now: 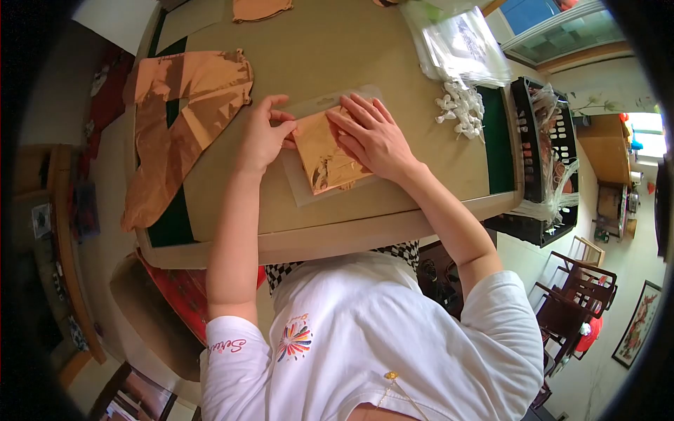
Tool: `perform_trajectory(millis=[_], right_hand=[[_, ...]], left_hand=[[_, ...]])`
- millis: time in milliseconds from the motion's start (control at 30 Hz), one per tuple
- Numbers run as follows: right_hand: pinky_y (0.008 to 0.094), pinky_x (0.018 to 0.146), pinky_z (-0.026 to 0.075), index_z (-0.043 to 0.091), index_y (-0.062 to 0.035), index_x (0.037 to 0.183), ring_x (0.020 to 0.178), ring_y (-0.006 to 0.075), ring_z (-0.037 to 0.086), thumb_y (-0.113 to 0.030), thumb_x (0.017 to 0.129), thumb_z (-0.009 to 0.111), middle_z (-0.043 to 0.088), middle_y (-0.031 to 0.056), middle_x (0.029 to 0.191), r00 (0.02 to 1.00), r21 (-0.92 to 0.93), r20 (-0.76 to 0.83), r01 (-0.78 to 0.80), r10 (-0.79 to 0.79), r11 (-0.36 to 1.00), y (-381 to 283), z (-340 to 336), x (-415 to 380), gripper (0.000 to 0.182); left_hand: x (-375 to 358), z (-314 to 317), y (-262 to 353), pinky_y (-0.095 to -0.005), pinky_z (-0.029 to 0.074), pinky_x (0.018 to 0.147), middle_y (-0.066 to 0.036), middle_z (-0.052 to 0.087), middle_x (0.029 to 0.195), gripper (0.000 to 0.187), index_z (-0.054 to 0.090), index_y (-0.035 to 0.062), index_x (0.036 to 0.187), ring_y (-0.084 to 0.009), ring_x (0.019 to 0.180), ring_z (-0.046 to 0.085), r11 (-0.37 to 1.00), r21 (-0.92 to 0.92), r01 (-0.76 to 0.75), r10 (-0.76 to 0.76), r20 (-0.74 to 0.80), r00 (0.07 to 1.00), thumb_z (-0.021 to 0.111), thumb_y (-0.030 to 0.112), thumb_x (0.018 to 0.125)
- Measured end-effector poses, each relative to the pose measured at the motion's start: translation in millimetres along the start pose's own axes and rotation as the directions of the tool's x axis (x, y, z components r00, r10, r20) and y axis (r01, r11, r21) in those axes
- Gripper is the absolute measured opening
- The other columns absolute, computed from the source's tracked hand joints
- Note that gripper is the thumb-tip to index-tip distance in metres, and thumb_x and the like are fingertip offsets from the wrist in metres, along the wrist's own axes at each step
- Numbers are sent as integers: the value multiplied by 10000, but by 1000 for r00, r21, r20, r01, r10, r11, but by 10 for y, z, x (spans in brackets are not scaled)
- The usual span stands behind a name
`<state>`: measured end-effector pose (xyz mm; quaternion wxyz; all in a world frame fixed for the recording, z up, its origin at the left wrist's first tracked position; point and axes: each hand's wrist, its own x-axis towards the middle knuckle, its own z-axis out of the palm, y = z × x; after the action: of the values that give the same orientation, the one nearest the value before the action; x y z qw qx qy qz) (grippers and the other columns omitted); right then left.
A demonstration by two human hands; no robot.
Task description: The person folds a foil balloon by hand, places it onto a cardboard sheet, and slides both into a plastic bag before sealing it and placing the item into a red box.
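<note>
A folded packet of shiny copper-coloured foil (319, 151) lies on a clear plastic bag (298, 184) on the table. My right hand (372, 137) rests flat on the packet's upper right part, fingers stretched out. At the packet's upper left corner is my left hand (265, 135), its thumb and fingertips closed at the edge; what they pinch is too small to make out. A large unfolded copper foil piece (210, 91) lies to the left, crumpled toward its lower end.
On the brown table (351, 42), a stack of clear bags (463, 45) and a bunch of white ties (460, 109) lie at the upper right. Another copper piece (260, 7) is at the far edge. A black crate (530, 140) stands beyond the right edge.
</note>
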<state>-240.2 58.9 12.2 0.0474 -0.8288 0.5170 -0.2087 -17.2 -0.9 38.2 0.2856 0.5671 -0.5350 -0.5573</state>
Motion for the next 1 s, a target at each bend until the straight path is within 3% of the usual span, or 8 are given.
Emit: perform_trajectory(millis=[67, 167, 267, 367, 400, 533, 833, 1000], right_hand=[[475, 1110, 292, 520, -205, 1354, 1345, 290, 390, -328, 947, 538, 462, 120, 1409, 1000, -1, -10, 6, -6, 1000, 7, 9, 1, 426], [476, 1111, 291, 538, -202, 1337, 1347, 289, 389, -332, 943, 545, 464, 124, 1411, 1000, -2, -22, 7, -8, 1000, 9, 34, -9, 416], [474, 1115, 287, 546, -199, 1329, 1353, 286, 385, -335, 941, 548, 464, 126, 1415, 1000, -4, -13, 9, -9, 1000, 9, 37, -13, 412], [476, 1121, 278, 542, -197, 1336, 1361, 283, 374, -341, 941, 547, 456, 126, 1425, 1000, -2, -3, 16, -16, 1000, 25, 35, -12, 420], [481, 1123, 275, 540, -195, 1339, 1364, 282, 369, -343, 942, 546, 450, 124, 1432, 1000, -4, 2, 10, -10, 1000, 25, 39, -12, 424], [509, 1133, 249, 518, -171, 1360, 1389, 277, 331, -355, 951, 525, 422, 110, 1459, 1000, -28, 29, -12, 13, 1000, 4, 43, -20, 450], [535, 1148, 195, 478, -151, 1392, 1414, 254, 291, -364, 969, 479, 360, 81, 1511, 994, -181, 110, 20, 0, 983, -87, 17, 62, 474], [529, 1141, 214, 484, -172, 1389, 1405, 246, 307, -334, 967, 487, 387, 70, 1494, 994, -37, 84, 73, -69, 997, -77, 78, 62, 452]], left_hand=[[-55, 29, 54, -329, 569, 651, -132, 598, 997, 417, 483, 0, 1277, -202, 837, 665, 995, 101, 16, -10, -62, 998, 589, 1, 874], [-110, 123, -100, -421, 537, 820, -144, 602, 1037, 411, 493, -10, 1257, -275, 993, 626, 719, 628, -297, 497, -168, 851, 597, 4, 860], [-298, 395, -156, -420, 483, 946, -188, 586, 1164, 439, 487, 30, 1312, -342, 1105, 581, 576, 631, -520, 636, 54, 770, 609, 77, 892], [-397, 551, -306, -456, 346, 1089, -200, 504, 1340, 514, 441, 1, 1364, -357, 1292, 440, 373, 742, -557, 708, 161, 688, 615, 117, 894], [-407, 519, -355, -504, 221, 1149, -199, 352, 1486, 633, 340, -19, 1433, -358, 1394, 304, 401, 761, -509, 598, 204, 775, 607, 219, 911], [-391, 438, -476, -585, 161, 1138, -203, 225, 1548, 793, 225, 1, 1489, -348, 1442, 203, 383, 832, -400, 530, 157, 834, 566, 431, 917], [-393, 436, -483, -578, 121, 1149, -191, 249, 1546, 738, 239, -11, 1482, -324, 1443, 218, 356, 855, -377, 522, 153, 839, 497, 439, 957], [-216, 161, -548, -467, 365, 1034, -168, 501, 1330, 441, 480, 40, 1327, -313, 1274, 443, 735, 525, -430, 558, -106, 823, 542, 242, 940]])
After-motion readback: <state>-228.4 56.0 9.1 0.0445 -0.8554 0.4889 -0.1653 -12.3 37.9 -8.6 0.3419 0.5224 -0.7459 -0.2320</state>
